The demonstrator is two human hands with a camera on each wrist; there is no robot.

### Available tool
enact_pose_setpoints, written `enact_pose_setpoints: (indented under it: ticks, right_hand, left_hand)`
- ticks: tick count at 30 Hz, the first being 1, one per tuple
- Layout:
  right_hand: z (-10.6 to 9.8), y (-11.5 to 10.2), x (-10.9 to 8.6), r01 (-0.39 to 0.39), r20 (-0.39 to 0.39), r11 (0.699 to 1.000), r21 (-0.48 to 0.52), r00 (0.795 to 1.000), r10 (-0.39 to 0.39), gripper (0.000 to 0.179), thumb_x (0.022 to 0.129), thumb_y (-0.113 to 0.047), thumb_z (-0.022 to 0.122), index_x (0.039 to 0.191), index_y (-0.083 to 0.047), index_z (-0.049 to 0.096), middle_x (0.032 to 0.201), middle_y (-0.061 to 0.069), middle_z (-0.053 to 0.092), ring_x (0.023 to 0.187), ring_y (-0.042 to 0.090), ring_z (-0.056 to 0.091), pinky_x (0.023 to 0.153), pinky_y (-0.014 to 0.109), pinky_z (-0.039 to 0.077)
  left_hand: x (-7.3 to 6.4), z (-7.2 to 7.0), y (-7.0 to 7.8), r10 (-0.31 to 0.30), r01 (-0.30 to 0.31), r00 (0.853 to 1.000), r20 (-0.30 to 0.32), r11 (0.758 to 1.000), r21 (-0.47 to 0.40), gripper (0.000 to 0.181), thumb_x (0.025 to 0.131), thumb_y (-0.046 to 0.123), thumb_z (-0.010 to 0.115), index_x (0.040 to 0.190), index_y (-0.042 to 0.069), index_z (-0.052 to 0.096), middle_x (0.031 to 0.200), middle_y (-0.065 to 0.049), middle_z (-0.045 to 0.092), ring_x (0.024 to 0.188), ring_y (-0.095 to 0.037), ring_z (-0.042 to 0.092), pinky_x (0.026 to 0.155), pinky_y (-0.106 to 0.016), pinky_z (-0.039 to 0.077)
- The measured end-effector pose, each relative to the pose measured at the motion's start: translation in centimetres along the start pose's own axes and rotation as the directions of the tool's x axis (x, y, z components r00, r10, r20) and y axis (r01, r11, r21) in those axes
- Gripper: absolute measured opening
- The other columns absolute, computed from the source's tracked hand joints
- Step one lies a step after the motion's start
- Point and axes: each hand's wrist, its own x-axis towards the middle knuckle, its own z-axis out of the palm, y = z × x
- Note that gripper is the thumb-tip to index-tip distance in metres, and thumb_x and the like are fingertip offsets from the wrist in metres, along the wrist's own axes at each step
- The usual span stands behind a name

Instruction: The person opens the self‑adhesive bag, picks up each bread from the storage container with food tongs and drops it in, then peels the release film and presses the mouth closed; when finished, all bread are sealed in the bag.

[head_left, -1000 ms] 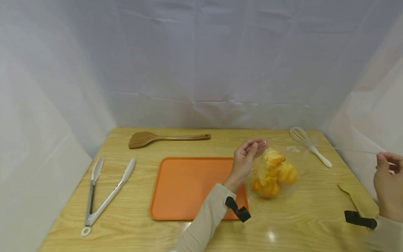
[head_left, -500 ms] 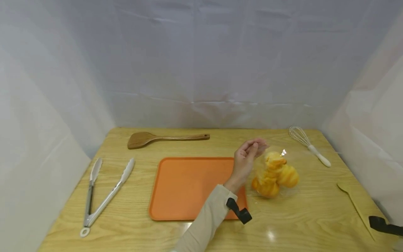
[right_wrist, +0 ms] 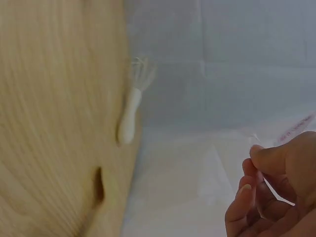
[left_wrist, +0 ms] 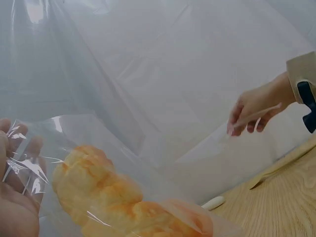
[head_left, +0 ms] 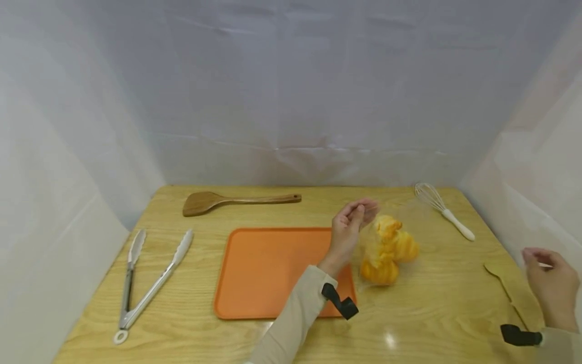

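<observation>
My left hand (head_left: 346, 230) pinches the top edge of a clear plastic bag (left_wrist: 59, 126) over the right side of the orange tray (head_left: 273, 273). Inside the bag lie several golden bread rolls (head_left: 386, 250), hanging just right of the tray. Off at the right side, my right hand (head_left: 554, 285) pinches a thin clear plastic strip (left_wrist: 256, 114) between thumb and fingers. Pink marks show on the strip in the right wrist view. That hand is well apart from the bread, near the spoon (head_left: 504, 290).
Metal tongs (head_left: 152, 292) lie spread at the left. A wooden spatula (head_left: 236, 200) rests along the back of the wooden table (head_left: 436, 308), and a white whisk (head_left: 456, 225) lies at the back right. White sheeting (head_left: 291, 91) surrounds the table.
The strip was stretched from the bag toward my right hand. That hand left the view at the right edge, then came back lower. The bag and left hand shifted slightly left.
</observation>
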Motion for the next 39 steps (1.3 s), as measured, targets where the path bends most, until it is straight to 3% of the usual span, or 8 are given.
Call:
enact_pose_setpoints:
  ticks: [2, 4, 7, 13, 18, 28, 35, 39]
  right_hand:
    - [0.7, -2.8, -2.4, 0.107, 0.154, 0.990, -0.094, 0.984, -0.091, 0.019, 0.099, -0.027, 0.054, 0.094, -0.015, 0.068, 0.071, -0.033, 0.057, 0.060, -0.025, 0.034, 0.050, 0.011, 0.038]
    - [2.2, -2.8, -2.9, 0.267, 0.254, 0.957, -0.113, 0.939, -0.232, 0.026, 0.098, -0.022, 0.058, 0.103, 0.000, 0.069, 0.080, -0.009, 0.072, 0.063, -0.027, 0.034, 0.053, 0.014, 0.042]
    - [4.5, -2.3, -3.1, 0.369, 0.395, 0.925, -0.092, 0.866, -0.306, 0.027, 0.095, -0.013, 0.060, 0.109, 0.008, 0.065, 0.100, 0.032, 0.066, 0.066, -0.019, 0.042, 0.056, 0.022, 0.045]
    - [7.5, -2.9, -3.9, 0.363, 0.515, 0.926, -0.101, 0.816, -0.264, 0.016, 0.093, -0.007, 0.056, 0.096, 0.004, 0.068, 0.099, 0.030, 0.066, 0.071, 0.021, 0.059, 0.057, 0.028, 0.045]
    - [8.1, -3.2, -3.8, 0.358, 0.568, 0.921, -0.151, 0.794, -0.216, 0.019, 0.090, -0.011, 0.058, 0.088, 0.000, 0.073, 0.086, 0.018, 0.072, 0.068, 0.017, 0.056, 0.059, 0.030, 0.044]
    - [7.0, -2.4, -4.7, 0.553, 0.683, 0.824, -0.124, 0.650, -0.333, 0.017, 0.087, -0.004, 0.061, 0.103, 0.001, 0.065, 0.096, 0.024, 0.060, 0.084, 0.033, 0.060, 0.071, 0.050, 0.051]
    - [6.6, -2.2, -6.1, 0.551, 0.683, 0.820, -0.155, 0.659, -0.314, 0.009, 0.081, 0.002, 0.055, 0.080, -0.007, 0.056, 0.079, 0.010, 0.048, 0.066, 0.017, 0.045, 0.058, 0.028, 0.038]
    - [6.7, -2.2, -6.7, 0.589, 0.662, 0.796, -0.139, 0.653, -0.368, 0.019, 0.083, 0.000, 0.056, 0.067, -0.010, 0.058, 0.063, -0.001, 0.047, 0.058, 0.011, 0.038, 0.054, 0.023, 0.032]
  left_hand:
    - [0.0, 0.0, 0.1, -0.002, 0.002, 1.000, -0.005, 1.000, -0.002, 0.041, 0.104, 0.018, 0.045, 0.127, -0.014, 0.050, 0.129, -0.035, 0.055, 0.118, -0.030, 0.063, 0.101, -0.035, 0.051]
    - [0.1, 0.1, 0.1, -0.007, 0.006, 1.000, -0.018, 1.000, -0.005, 0.040, 0.104, 0.019, 0.046, 0.127, -0.013, 0.052, 0.128, -0.034, 0.057, 0.118, -0.034, 0.062, 0.101, -0.036, 0.051]
    - [0.1, 0.1, 0.0, -0.012, 0.012, 1.000, -0.023, 1.000, -0.005, 0.040, 0.103, 0.019, 0.047, 0.127, -0.013, 0.051, 0.128, -0.034, 0.057, 0.117, -0.030, 0.064, 0.100, -0.036, 0.051]
    - [-0.1, 0.0, 0.0, -0.010, 0.010, 1.000, -0.011, 1.000, -0.001, 0.044, 0.104, 0.020, 0.046, 0.128, -0.016, 0.048, 0.128, -0.036, 0.055, 0.119, -0.038, 0.060, 0.100, -0.036, 0.051]
    - [-0.1, 0.0, 0.1, -0.007, 0.007, 1.000, 0.000, 1.000, 0.003, 0.041, 0.104, 0.020, 0.045, 0.127, -0.013, 0.051, 0.128, -0.037, 0.054, 0.118, -0.033, 0.062, 0.100, -0.035, 0.051]
    - [-0.1, 0.1, -0.1, -0.001, 0.001, 1.000, 0.025, 1.000, -0.013, 0.047, 0.102, 0.030, 0.049, 0.127, -0.010, 0.053, 0.129, -0.037, 0.054, 0.121, -0.046, 0.054, 0.100, -0.032, 0.051]
    - [-0.2, 0.3, 0.2, -0.012, 0.012, 1.000, 0.027, 1.000, -0.005, 0.045, 0.104, 0.022, 0.045, 0.129, -0.015, 0.048, 0.128, -0.036, 0.055, 0.107, -0.005, 0.067, 0.101, -0.034, 0.050]
    - [-0.3, 0.4, 0.3, -0.017, 0.018, 0.999, 0.035, 1.000, -0.015, 0.044, 0.105, 0.019, 0.044, 0.130, -0.016, 0.046, 0.129, -0.039, 0.052, 0.104, 0.000, 0.066, 0.102, -0.034, 0.050]
